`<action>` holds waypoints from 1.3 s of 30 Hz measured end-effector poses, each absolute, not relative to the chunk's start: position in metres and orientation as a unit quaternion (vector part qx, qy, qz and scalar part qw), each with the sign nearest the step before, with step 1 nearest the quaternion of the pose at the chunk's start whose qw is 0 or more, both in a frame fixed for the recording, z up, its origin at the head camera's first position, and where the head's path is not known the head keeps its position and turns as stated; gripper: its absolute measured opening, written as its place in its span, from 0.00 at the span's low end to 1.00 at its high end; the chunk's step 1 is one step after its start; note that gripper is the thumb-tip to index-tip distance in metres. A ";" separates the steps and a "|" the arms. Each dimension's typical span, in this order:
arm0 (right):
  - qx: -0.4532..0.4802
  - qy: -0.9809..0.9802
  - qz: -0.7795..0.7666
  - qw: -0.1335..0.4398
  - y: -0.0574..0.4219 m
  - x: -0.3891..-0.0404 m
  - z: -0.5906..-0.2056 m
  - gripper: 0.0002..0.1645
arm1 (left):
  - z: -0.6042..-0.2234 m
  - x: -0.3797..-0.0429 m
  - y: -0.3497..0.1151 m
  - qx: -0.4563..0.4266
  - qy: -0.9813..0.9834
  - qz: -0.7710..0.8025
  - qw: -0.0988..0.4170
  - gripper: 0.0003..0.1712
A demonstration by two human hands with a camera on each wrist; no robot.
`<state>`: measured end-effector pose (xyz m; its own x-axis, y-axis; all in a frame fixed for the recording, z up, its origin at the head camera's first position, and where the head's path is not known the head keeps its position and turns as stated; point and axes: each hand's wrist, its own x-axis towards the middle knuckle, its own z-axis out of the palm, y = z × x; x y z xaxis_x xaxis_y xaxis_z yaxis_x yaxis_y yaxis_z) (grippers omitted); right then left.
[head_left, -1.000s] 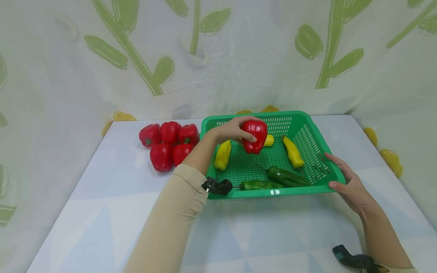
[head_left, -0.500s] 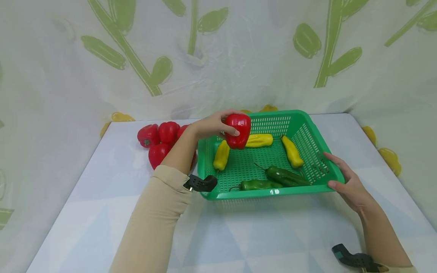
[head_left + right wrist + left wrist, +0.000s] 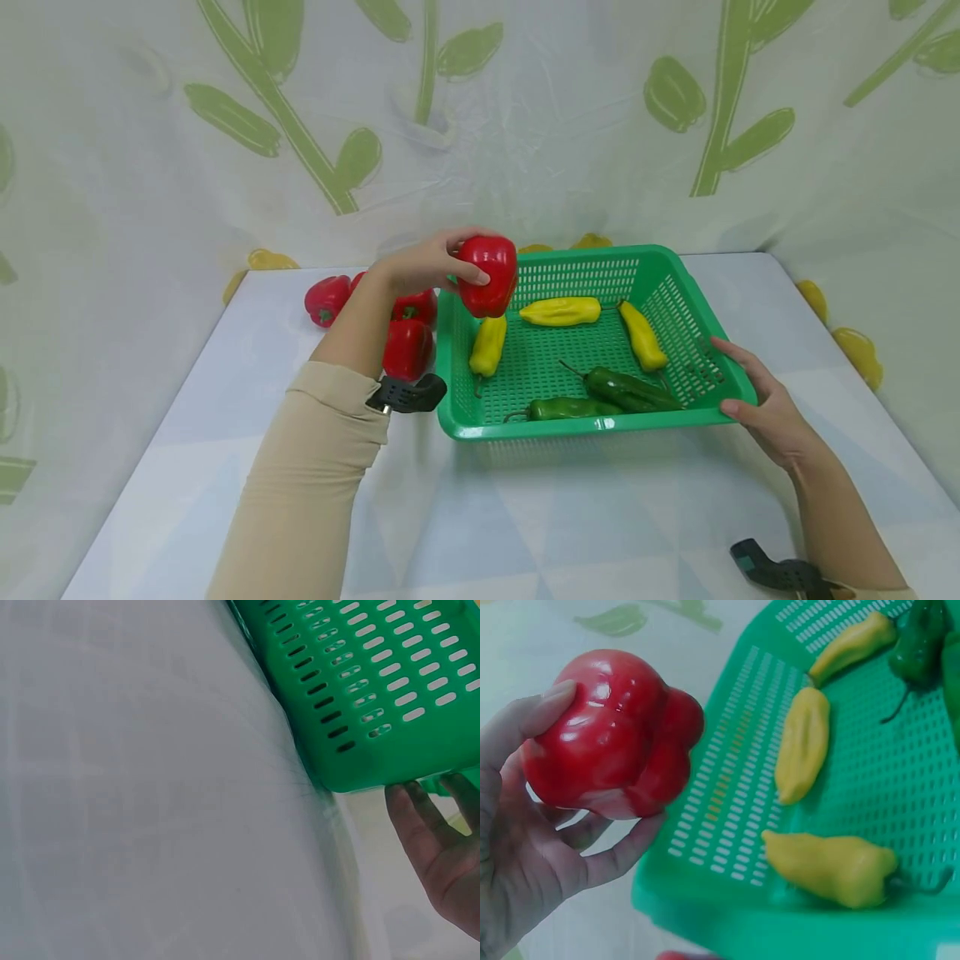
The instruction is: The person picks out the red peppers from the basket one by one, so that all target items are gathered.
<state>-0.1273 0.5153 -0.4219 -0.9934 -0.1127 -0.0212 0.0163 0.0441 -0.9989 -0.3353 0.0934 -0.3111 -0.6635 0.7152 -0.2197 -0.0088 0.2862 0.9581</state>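
Observation:
My left hand point(image 3: 442, 267) grips a glossy red bell pepper point(image 3: 487, 277), thumb on one side and fingers round the other. It holds the pepper over the back left corner of a green slotted plastic basket point(image 3: 600, 423). In the left wrist view the bell pepper point(image 3: 607, 735) shows its lobed end. At the basket's front right corner my right hand point(image 3: 768, 408) holds the rim, thumb at the front edge and fingers along the side. The right wrist view shows those fingers point(image 3: 427, 825) against the basket's outer wall point(image 3: 330, 761).
Inside the basket lie several yellow peppers point(image 3: 561, 312) and two long green peppers point(image 3: 626, 389). More red bell peppers point(image 3: 407, 350) sit on the white table point(image 3: 225, 400) left of the basket, partly hidden by my left arm. A leaf-patterned curtain point(image 3: 555, 125) hangs behind.
My left hand has carried the red bell pepper left and slightly up, from over the basket's middle to its back left corner. The right hand stays on the rim.

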 end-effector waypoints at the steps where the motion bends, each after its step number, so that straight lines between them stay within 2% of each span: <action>1: -0.032 0.722 -0.690 0.046 0.515 -0.127 -0.422 0.40 | -0.310 -0.336 0.090 0.241 0.730 0.546 0.332 0.38; 13: -0.030 0.729 -0.682 0.046 0.513 -0.128 -0.423 0.40 | -0.305 -0.336 0.051 0.218 0.748 0.539 0.319 0.39; 24: -0.035 0.727 -0.684 0.046 0.514 -0.130 -0.424 0.40 | -0.312 -0.333 -0.003 0.192 0.778 0.517 0.301 0.37; 39: -0.031 0.732 -0.679 0.045 0.514 -0.130 -0.423 0.40 | -0.324 -0.315 -0.072 0.136 0.797 0.524 0.268 0.36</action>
